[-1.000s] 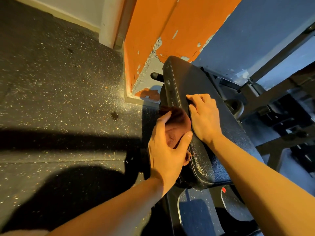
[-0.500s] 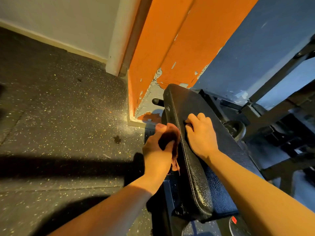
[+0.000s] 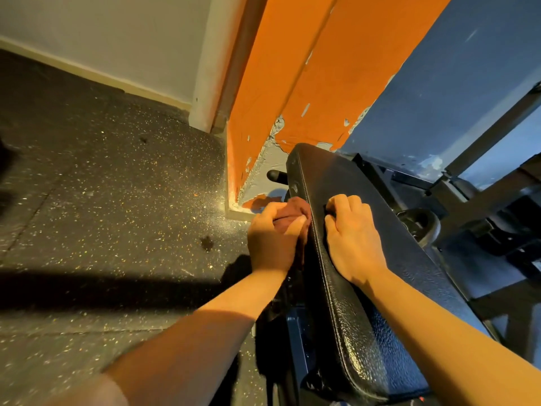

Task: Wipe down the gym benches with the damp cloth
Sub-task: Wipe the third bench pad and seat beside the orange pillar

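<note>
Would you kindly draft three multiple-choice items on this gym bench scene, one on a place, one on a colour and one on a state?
1. Where is the cloth pressed?
A. on top of the pad
B. against the left side edge of the bench pad
C. on the floor

2. What colour is the peeling pillar behind the bench?
A. orange
B. green
C. white

3. What is the right hand doing?
A. holding the cloth
B. hanging free in the air
C. resting on the pad's top with curled fingers

Answers:
1 B: the left hand bunches the cloth against the pad's stitched side.
2 A: orange paint flakes off above the grey base.
3 C: its palm lies on the black surface and it holds nothing.
</note>
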Demonstrator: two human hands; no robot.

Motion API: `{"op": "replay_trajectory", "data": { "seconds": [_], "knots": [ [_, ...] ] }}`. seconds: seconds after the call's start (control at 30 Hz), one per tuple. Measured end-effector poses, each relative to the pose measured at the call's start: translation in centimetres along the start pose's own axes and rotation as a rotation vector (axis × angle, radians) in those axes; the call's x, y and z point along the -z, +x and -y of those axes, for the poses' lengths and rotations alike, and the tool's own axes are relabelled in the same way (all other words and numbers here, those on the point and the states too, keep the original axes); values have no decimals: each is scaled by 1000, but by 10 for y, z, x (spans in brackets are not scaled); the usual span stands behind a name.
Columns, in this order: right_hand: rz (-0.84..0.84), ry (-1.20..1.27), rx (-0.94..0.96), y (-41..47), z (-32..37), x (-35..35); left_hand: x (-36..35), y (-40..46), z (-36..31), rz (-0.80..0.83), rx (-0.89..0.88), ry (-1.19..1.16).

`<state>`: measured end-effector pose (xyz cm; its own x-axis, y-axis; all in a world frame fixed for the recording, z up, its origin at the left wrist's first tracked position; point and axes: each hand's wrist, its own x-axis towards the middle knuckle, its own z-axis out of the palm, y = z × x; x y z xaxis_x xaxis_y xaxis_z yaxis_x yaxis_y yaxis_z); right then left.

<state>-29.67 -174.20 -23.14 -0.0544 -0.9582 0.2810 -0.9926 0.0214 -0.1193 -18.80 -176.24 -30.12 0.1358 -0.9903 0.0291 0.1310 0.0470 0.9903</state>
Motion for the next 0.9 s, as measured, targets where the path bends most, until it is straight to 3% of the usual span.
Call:
{"op": "replay_trajectory", "data": {
  "seconds": [0.3,0.53,0.77,0.9],
  "knots": [
    [-15,24,25,1,-3,-2,10,-43,17,-9,-12,37],
    [-20,34,19,1,-2,-3,-8,7,3,-71,81,-108],
    [-11,26,16,1,-2,-4,-3,-13,10,-53,34,-27],
    [-5,32,12,2,-3,-5,-18,26,11,-75,146,-97]
  ]
}}
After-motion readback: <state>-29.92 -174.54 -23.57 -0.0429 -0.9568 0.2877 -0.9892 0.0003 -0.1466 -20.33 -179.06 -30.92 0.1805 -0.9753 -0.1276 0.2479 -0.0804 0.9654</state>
